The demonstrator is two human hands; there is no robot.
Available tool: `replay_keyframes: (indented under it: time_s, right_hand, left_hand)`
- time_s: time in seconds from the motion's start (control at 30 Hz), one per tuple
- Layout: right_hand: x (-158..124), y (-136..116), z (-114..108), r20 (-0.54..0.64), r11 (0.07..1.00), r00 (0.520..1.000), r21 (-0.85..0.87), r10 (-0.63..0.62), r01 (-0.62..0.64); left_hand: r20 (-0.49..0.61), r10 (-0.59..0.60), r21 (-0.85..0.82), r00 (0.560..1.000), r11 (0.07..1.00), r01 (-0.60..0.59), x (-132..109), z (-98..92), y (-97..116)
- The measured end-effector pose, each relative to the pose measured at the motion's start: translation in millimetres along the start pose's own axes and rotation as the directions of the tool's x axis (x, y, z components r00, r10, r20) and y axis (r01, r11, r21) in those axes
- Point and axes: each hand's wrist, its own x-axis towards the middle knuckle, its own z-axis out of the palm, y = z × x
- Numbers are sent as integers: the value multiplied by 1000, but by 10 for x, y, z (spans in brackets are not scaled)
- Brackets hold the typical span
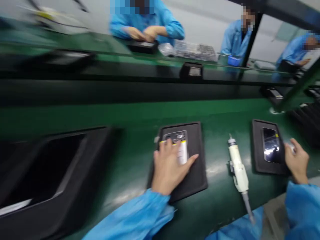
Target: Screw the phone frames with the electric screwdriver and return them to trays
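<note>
My left hand (pixel 169 166) lies flat with fingers spread on a small device with a white and yellow label (pixel 180 146), which sits in a black tray (pixel 197 176) on the green bench (pixel 130 156). My right hand (pixel 296 160) rests at the right edge of a second black tray (pixel 257 150) that holds a dark glossy phone-like device (pixel 270 145); its fingers are curled near the tray's edge and seem to pinch something small and pale that I cannot make out. A white electric screwdriver (pixel 238 168) lies on the bench between the two trays, touched by neither hand.
A large black tray (pixel 50 173) stands at the left, blurred. A dark conveyor (pixel 125 86) runs across behind the bench with a black carrier (pixel 192 70) on it. Three people in blue coats work on the far side. A green post (pixel 297 90) slants at the right.
</note>
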Motion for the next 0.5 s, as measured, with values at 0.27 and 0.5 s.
replay_keyframes:
  time_s: [0.27, 0.5]
  right_hand:
    - [-273, 323, -120, 233, 954, 970, -265, -75, 138]
    - [-185, 695, 35, 196, 967, 978, -227, -73, 117]
  left_hand:
    - [-7, -28, -177, 1000, 984, 27, 141, -211, -43]
    - [-48, -185, -719, 982, 689, 94, 119, -341, -216]
